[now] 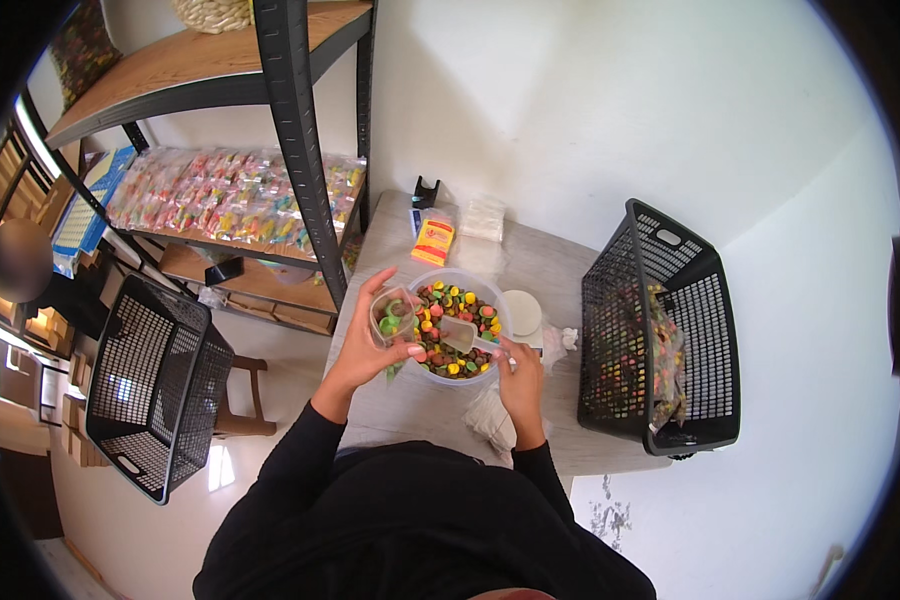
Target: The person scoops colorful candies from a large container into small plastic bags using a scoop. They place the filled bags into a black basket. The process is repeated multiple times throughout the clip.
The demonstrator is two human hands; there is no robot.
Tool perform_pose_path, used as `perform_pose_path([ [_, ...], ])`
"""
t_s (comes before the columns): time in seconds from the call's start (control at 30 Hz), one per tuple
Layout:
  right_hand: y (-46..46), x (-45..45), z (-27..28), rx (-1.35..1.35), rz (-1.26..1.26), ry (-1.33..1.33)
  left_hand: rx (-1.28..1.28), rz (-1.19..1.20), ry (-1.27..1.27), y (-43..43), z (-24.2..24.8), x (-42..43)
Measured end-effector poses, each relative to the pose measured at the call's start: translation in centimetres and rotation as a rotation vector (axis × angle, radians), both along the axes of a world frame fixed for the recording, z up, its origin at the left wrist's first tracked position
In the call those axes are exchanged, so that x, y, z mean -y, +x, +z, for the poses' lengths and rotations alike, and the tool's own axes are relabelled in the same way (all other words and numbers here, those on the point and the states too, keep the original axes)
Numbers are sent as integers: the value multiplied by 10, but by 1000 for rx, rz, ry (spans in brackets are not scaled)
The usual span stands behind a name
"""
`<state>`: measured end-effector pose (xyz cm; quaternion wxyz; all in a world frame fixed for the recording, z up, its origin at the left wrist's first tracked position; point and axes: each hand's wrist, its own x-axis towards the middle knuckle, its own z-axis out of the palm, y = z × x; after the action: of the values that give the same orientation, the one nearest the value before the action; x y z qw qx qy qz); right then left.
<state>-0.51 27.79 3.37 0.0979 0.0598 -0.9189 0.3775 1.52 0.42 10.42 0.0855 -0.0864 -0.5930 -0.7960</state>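
Observation:
My left hand (pixel 360 345) grips a small clear plastic container (pixel 391 307) over the left rim of a round plastic tub (pixel 504 300). Green pieces show in or through its clear wall; I cannot tell which. Many small brown, yellow, green and pinkish-red pieces (pixel 450 365) fill the tub. In my right hand (pixel 523 382) is the handle of a translucent plastic scoop (pixel 459 334), its head above the pieces. A round whitish lid (pixel 523 313) lies just right of the tub, partly hidden by it.
On the grey table (pixel 390 420) are a yellow-and-red packet (pixel 433 241), clear plastic bags (pixel 483 219) and a whitish bundle (pixel 489 421). A black basket (pixel 619 360) at right holds bagged pieces. Shelving (pixel 292 135) with filled bags (pixel 225 199), another basket (pixel 146 390) and a person (pixel 67 307) are leftward.

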Motion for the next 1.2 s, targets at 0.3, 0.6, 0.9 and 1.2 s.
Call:
perform_pose_path([
  [0.3,11,32,77,-46,394,-302,273,-544,225,9,-8,-21],
  [0.6,14,15,57,39,263,-492,364,-628,-65,7,-34,-32],
  [0.9,20,-1,68,245,319,-505,406,-735,-244,0,-35,-37],
  [1.2,-21,-61,74,-50,-173,-759,279,-308,-36,-5,-53,-23],
])
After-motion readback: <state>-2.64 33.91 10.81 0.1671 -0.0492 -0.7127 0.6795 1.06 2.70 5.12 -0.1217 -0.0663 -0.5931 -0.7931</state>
